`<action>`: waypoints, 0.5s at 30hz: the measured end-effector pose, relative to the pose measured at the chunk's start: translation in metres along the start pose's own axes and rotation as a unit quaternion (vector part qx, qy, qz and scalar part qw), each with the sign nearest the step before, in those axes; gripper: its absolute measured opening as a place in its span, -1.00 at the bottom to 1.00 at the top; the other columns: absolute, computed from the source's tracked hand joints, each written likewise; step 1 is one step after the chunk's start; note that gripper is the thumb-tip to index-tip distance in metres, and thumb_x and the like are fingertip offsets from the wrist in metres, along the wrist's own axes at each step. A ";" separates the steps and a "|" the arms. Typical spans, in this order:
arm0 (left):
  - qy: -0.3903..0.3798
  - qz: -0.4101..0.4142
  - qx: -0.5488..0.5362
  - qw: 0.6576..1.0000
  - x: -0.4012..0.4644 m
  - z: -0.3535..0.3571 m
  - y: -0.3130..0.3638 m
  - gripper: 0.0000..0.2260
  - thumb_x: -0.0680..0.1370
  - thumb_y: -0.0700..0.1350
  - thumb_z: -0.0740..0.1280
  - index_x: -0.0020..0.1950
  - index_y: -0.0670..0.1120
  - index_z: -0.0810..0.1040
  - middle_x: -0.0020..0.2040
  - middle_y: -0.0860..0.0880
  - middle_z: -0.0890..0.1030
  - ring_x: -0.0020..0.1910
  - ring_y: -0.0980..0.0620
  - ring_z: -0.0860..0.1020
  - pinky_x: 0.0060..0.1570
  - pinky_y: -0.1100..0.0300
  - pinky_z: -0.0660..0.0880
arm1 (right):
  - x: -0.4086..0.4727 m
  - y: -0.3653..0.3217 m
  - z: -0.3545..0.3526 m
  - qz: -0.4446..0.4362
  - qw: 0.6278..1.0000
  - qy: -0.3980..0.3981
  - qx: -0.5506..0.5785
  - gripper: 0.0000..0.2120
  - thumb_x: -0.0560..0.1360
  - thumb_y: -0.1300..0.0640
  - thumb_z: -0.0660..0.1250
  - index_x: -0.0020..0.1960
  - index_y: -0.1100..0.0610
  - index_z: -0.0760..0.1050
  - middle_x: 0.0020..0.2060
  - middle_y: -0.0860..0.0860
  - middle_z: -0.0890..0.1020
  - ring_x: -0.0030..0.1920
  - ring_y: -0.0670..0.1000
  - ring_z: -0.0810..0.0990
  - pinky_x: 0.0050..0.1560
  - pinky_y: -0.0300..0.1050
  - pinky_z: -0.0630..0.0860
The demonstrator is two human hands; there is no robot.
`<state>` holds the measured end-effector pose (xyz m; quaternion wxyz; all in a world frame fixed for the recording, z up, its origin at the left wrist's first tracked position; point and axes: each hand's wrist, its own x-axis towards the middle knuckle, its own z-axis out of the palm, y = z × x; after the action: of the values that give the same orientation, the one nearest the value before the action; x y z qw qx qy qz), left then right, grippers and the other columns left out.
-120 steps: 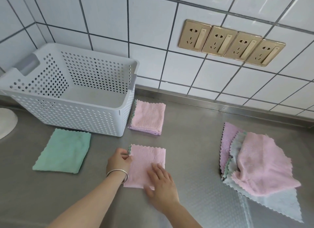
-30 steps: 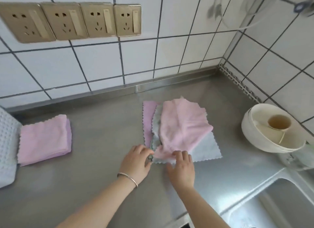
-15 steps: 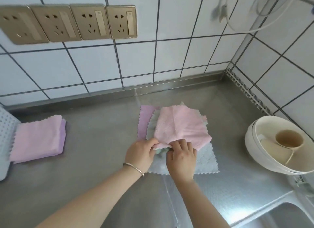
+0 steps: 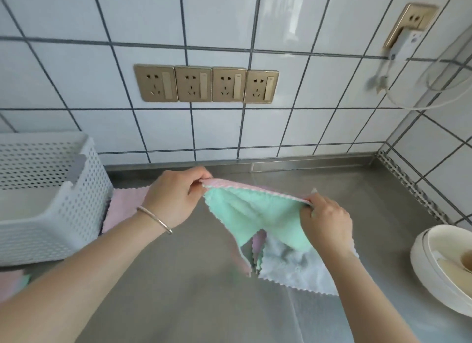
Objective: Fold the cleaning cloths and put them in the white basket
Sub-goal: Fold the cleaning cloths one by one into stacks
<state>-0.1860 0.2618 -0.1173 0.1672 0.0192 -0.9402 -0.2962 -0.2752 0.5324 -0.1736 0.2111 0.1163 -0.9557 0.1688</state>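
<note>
The cloth is up off the desk (image 4: pixel 178 291) now, where half a second ago it lay bunched on the pile, and we see it stretched in the air between both hands. The left hand (image 4: pixel 176 198) pinches one top corner, the right hand (image 4: pixel 325 221) pinches the other. It is a fluffy two-sided cloth (image 4: pixel 251 215), mint green facing us, pink along the top edge, with zigzag-cut borders; its lower corners hang down in points. Below it a pale grey cloth (image 4: pixel 293 268) of the same nap lies flat on the brushed steel, a pink edge peeking beside it. At left stands the white basket (image 4: pixel 51 215), perforated plastic with a grey handle insert; we cannot tell whether it holds anything. A folded pink cloth (image 4: pixel 122 207) lies just beside its right wall. No writing can be read on the four gold sockets (image 4: pixel 206 84). A round cream dish (image 4: pixel 439 266) sits at right.
</note>
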 end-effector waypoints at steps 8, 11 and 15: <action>-0.014 -0.111 0.055 0.992 -0.025 -0.092 -0.091 -0.91 0.50 -0.18 0.30 -0.12 -0.02 0.58 -0.23 -0.02 0.62 -0.15 -0.10 0.59 -0.17 0.12 0.41 | 0.007 -0.084 0.002 -0.005 0.974 -0.155 0.168 -0.80 0.53 0.10 0.30 -0.06 0.23 0.58 -0.30 0.01 0.51 -0.27 0.05 0.45 -0.30 -0.19 0.19; 0.017 -0.142 0.067 0.987 -0.046 -0.119 -0.105 -0.88 0.50 -0.23 0.30 -0.11 -0.04 0.59 -0.31 0.02 0.58 -0.27 0.01 0.54 -0.27 0.24 0.35 | 0.007 -0.121 0.001 0.030 0.956 -0.155 0.249 -0.85 0.53 0.11 0.30 -0.02 0.18 0.56 -0.18 -0.01 0.52 -0.17 0.05 0.49 -0.18 -0.20 0.29; 0.062 -0.173 0.020 0.983 -0.082 -0.143 -0.121 -0.81 0.49 -0.28 0.28 -0.11 0.00 0.58 -0.25 -0.03 0.64 -0.32 0.08 0.52 -0.36 0.42 0.32 | -0.004 -0.149 -0.006 0.076 0.904 -0.180 0.380 -0.88 0.52 0.10 0.30 -0.06 0.15 0.53 -0.23 0.04 0.56 -0.22 -0.01 0.48 -0.26 -0.25 0.37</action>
<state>-0.0699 0.0947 -0.1001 0.1709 0.2031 -0.9164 -0.2996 -0.2259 0.3989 -0.1298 -0.0384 0.1433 -0.8470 0.5105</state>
